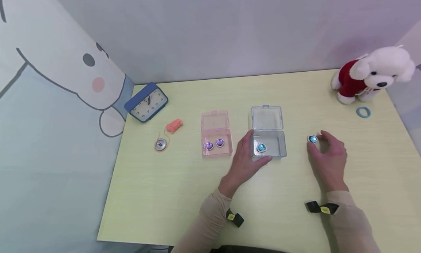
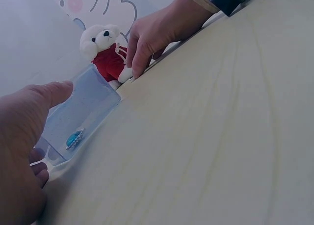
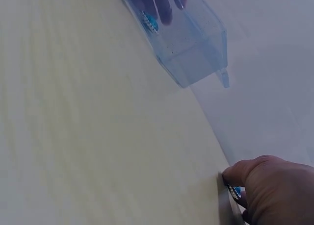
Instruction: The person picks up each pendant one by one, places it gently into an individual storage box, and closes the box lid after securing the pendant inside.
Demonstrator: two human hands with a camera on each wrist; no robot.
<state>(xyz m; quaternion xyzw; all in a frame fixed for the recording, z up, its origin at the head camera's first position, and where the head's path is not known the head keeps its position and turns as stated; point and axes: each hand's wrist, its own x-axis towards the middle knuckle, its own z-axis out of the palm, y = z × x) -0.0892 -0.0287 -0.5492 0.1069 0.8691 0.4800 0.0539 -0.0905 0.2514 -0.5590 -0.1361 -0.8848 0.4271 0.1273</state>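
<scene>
My left hand (image 1: 244,158) grips the open clear bluish plastic box (image 1: 279,145) by its left side and front corner, its thumb along the front wall. One blue gem (image 1: 261,147) with a silvery beaded rim lies inside, and the hinged lid leans back. To the right of the box, my right hand (image 1: 330,156) pinches a second blue gem (image 1: 312,139) between thumb and forefinger, low over the table. In the right wrist view this gem (image 3: 237,191) is mostly hidden by the fingers.
An open pink box (image 1: 217,153) with two purple gems stands left of the bluish box. Farther left are a blue clock (image 1: 146,102), coral-coloured yarn (image 1: 174,125) and a round silver piece (image 1: 160,144). A white plush dog (image 1: 371,75) and a blue ring (image 1: 363,112) are at the back right.
</scene>
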